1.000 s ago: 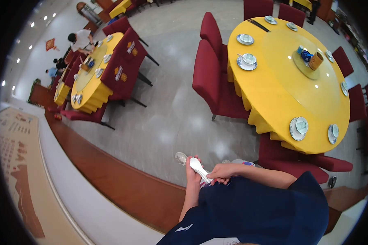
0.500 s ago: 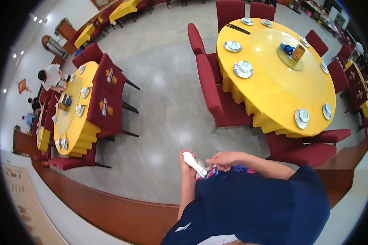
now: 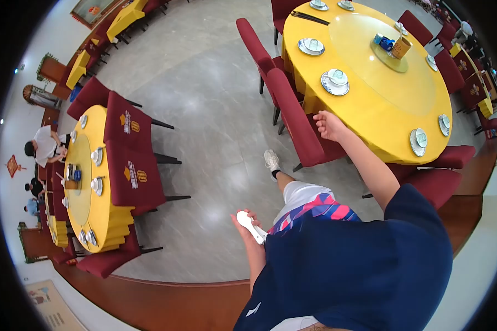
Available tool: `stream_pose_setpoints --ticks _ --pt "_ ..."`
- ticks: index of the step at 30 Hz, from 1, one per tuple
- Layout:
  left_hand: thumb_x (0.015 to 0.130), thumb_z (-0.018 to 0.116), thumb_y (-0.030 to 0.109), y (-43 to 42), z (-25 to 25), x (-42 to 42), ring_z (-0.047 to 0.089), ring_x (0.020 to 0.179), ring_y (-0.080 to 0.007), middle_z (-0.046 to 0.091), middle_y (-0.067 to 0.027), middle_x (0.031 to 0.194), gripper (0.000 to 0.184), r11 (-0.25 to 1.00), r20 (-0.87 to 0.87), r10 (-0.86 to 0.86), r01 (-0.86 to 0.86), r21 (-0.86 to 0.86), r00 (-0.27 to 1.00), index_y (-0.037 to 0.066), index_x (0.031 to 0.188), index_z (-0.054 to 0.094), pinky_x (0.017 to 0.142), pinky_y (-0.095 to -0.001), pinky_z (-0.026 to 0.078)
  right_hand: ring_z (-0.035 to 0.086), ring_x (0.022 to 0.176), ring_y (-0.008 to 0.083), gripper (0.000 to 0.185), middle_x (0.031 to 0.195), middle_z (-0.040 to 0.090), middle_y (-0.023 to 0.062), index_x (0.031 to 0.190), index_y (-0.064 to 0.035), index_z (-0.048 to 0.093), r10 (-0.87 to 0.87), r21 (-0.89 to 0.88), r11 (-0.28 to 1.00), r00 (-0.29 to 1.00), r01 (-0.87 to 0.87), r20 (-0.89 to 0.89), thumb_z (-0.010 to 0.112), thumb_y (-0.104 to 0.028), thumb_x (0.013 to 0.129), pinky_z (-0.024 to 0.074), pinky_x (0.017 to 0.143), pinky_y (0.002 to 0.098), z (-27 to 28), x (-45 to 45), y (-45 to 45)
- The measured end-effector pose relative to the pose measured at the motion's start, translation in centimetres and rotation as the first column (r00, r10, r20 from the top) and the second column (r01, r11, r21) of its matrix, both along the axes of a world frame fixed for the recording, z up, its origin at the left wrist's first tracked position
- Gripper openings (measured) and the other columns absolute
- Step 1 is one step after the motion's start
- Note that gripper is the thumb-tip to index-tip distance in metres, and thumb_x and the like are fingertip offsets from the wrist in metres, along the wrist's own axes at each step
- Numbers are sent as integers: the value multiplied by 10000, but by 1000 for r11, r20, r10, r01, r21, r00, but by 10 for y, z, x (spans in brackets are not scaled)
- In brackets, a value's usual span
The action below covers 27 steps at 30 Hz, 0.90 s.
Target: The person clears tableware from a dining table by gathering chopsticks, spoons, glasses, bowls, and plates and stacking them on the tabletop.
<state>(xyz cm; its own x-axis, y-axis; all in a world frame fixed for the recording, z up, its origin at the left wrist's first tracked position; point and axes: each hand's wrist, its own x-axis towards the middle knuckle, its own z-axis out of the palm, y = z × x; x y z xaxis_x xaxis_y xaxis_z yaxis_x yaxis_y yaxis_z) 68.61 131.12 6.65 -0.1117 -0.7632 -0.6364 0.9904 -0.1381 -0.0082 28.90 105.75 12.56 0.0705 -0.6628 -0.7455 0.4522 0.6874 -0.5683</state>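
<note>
My left hand [image 3: 243,227] is closed around white soup spoons [image 3: 252,228], which look stacked together, with the handle ends pointing toward my body. My right hand [image 3: 329,126] is raised out in front, its fingers loosely curled and nothing showing in them. It appears above the red chair [image 3: 298,124], near the edge of the round table with the yellow cloth [image 3: 364,118]. The closest place setting to that hand is a blue-rimmed plate [image 3: 327,87] with a bowl and a glass on it.
On the table's glass turntable [image 3: 381,94] stand a brown holder [image 3: 401,48] and blue items [image 3: 386,43]. Black chopsticks [image 3: 310,18] lie at its far edge. Another yellow table [image 3: 102,220] with red chairs [image 3: 135,174] is at left, where a person in white [image 3: 45,146] stands.
My right hand has moved away from the spoons, forward and up toward the large table. My left hand keeps hold of the spoons. The view has shifted, and one foot now shows ahead.
</note>
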Motion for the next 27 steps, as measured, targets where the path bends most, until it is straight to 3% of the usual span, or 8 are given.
stream_pose_setpoints --ticks 3,7,9,13,19,21,24,27 --pt "843 594 597 -66 5 7 559 760 -99 582 23 955 358 990 -35 -93 89 -106 995 278 1004 617 445 -238 452 400 501 95 287 693 497 -3 1006 -105 529 -164 -47 985 986 165 12 440 -373 953 322 422 212 -52 -30 -75" --pt "862 574 580 -166 45 23 555 773 -91 568 38 961 333 984 82 -177 173 51 981 285 1011 614 466 -251 462 487 511 119 385 751 560 56 1066 -75 505 -400 -26 916 917 400 16 517 -426 909 360 406 236 -94 -45 -159" --pt "874 566 563 -245 70 34 563 780 -95 577 37 961 320 966 209 -258 248 70 943 281 1020 611 457 -254 461 562 564 138 535 859 610 106 1139 -41 499 -487 -135 869 776 475 -401 566 -497 866 392 406 238 -93 -54 -202" --pt "896 544 537 -332 76 44 570 772 -108 590 37 950 298 935 259 -352 350 56 900 271 1015 606 466 -257 473 587 543 187 568 895 625 147 1134 -8 501 -660 -27 723 680 690 -319 565 -505 867 419 409 270 -123 -74 -244" --pt "879 594 515 -424 82 7 557 743 -82 592 45 944 285 887 248 -462 443 132 851 249 983 613 458 -217 473 593 560 198 421 843 625 160 1072 -2 538 -713 47 627 597 777 -367 434 -385 929 420 417 282 -131 -83 -261" --pt "861 617 524 -451 79 1 553 734 -86 592 34 946 307 848 181 -528 504 164 830 241 978 616 452 -220 466 616 553 207 376 786 632 159 1003 9 571 -703 19 601 541 799 -462 396 -314 925 439 418 302 -135 -80 -255" --pt "840 635 542 -497 65 5 551 732 -92 592 28 947 339 783 128 -622 609 129 773 237 985 614 456 -223 465 645 545 247 388 709 638 175 904 31 601 -497 -132 739 402 661 -769 381 -289 922 491 479 362 -131 -81 -244" --pt "846 622 555 -546 55 9 555 735 -98 588 25 944 351 738 43 -673 667 106 738 241 1004 607 459 -226 468 623 892 446 469 914 649 283 944 78 613 -322 -150 697 119 701 -939 335 -301 940 457 845 507 -125 -71 -225"
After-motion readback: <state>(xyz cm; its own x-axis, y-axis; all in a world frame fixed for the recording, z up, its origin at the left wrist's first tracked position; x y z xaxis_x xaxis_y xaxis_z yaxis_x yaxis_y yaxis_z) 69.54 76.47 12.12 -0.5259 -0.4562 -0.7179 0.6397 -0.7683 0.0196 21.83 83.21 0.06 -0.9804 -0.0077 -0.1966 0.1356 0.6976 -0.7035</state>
